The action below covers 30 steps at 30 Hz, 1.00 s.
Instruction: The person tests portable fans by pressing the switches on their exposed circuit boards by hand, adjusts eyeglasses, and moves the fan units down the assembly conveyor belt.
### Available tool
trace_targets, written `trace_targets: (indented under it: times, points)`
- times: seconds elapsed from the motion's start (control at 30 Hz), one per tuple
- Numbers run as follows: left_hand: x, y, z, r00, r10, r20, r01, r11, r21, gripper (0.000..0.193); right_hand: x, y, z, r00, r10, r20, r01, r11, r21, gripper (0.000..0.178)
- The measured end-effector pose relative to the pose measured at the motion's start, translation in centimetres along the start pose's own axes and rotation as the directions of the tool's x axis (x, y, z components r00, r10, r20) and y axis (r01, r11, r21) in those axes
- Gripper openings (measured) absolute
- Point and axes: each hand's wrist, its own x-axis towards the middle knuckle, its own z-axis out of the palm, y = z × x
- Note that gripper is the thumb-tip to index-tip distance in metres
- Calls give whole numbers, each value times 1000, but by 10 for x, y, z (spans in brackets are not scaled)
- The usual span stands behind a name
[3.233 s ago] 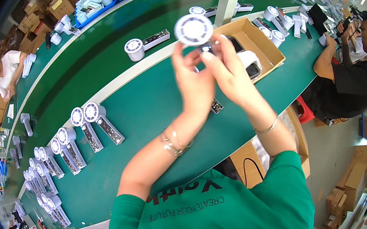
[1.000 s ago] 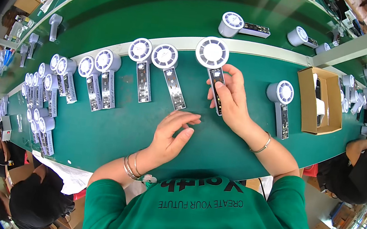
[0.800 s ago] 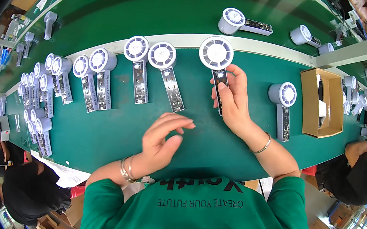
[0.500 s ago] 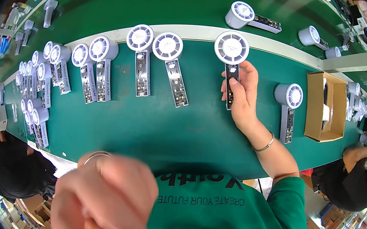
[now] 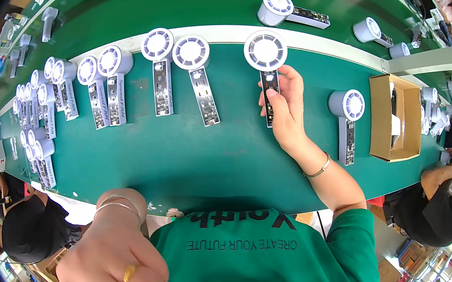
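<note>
Over the green table, my right hand (image 5: 287, 106) grips a handheld fan (image 5: 266, 51) by its handle, the round white head pointing up. My thumb rests on the exposed circuit board (image 5: 268, 84) along the handle. Close to the camera at the lower left, my left hand (image 5: 113, 263) is closed, its fingers curled and partly cut off by the picture's edge; whatever they may hold is hidden. Left of the held fan lie two similar fans, one angled (image 5: 191, 52) and one straighter (image 5: 157, 44), boards showing. Another fan (image 5: 353, 105) lies to its right.
Several more fans (image 5: 42, 148) cluster at the table's left end. An open cardboard box (image 5: 374, 118) stands at the right. Beyond a pale rail (image 5: 223, 34), a fan (image 5: 277, 4) lies on its side. People sit at both sides.
The view has shifted, so the table things appear farther left. My left hand has moved lower and its ring now shows. My right hand keeps its hold on the fan.
</note>
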Motion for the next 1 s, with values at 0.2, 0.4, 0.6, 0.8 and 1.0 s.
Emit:
trace_targets:
  times: [0.2, 0.4, 0.6, 0.8, 1.0]
  points:
    - [-3, -3, 10, 994, -54, 90, 71, 977, -199, 50, -1, 1, 0, 1000, 0, 1, 0, 1000, -4, 43]
    - [-4, -13, 16, 995, 25, 97, -3, 976, -219, 54, -1, 0, 5, 1000, -14, 4, 14, 1000, 13, 41]
    - [5, -15, 2, 961, -97, 257, 168, 948, -272, 58, -2, 3, 3, 999, -22, -27, 22, 1000, 11, 40]
    - [6, -13, 7, 958, -137, 252, 186, 966, -182, 62, -3, 3, 5, 999, -46, -10, 46, 999, -5, 39]
    - [1, -13, 8, 949, -66, 308, 145, 959, -242, 62, -4, 2, 5, 999, -42, -26, 42, 999, 4, 38]
